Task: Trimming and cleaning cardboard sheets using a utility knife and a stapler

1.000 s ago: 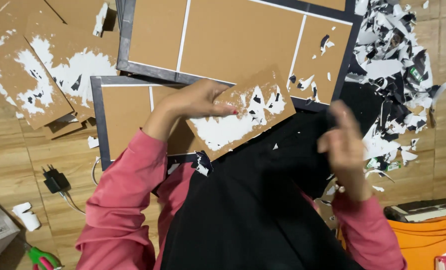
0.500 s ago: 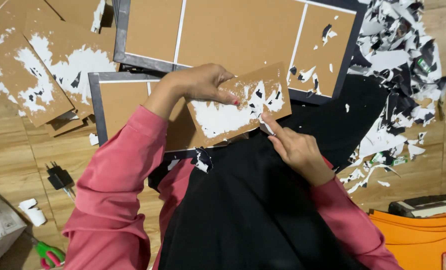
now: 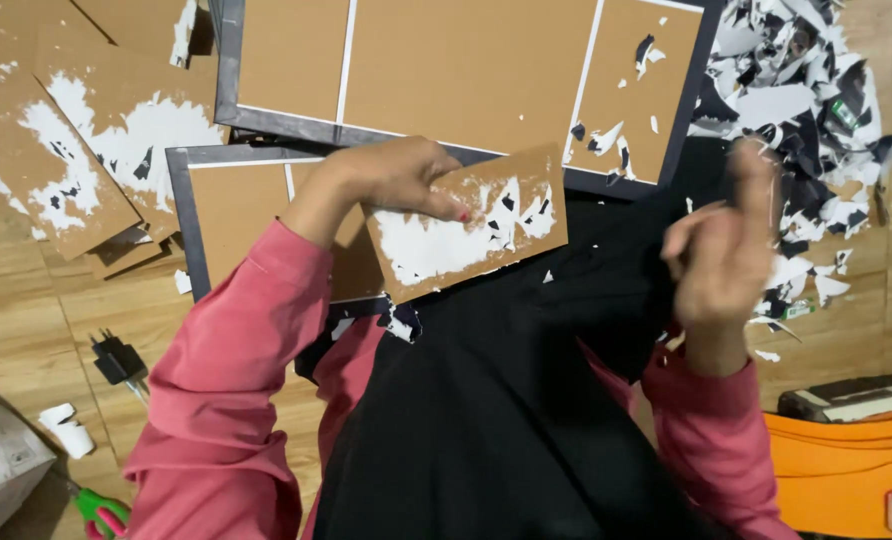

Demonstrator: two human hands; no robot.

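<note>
- two bare hands in pink sleeves work over a wooden floor, seen from above.
- change from half a second ago: the right hand has left the near edge of the brown backing board, where it was picking at the white paper, and now hangs raised and blurred to the right, well apart from the board, over the black cloth on the lap.
- right hand: fingers loosely curled, one pointing up; whether it pinches a scrap cannot be told through the blur.
- unchanged: the left hand grips the board by its left end, thumb pressed on the torn white patch.
- board position: tilted, its right end toward the right hand, resting across the small grey frame and touching the near edge of the large grey frame.
- surroundings: torn paper scraps heaped at the far right corner of the floor; stripped boards at far left; a black plug and green-handled scissors near left.
</note>
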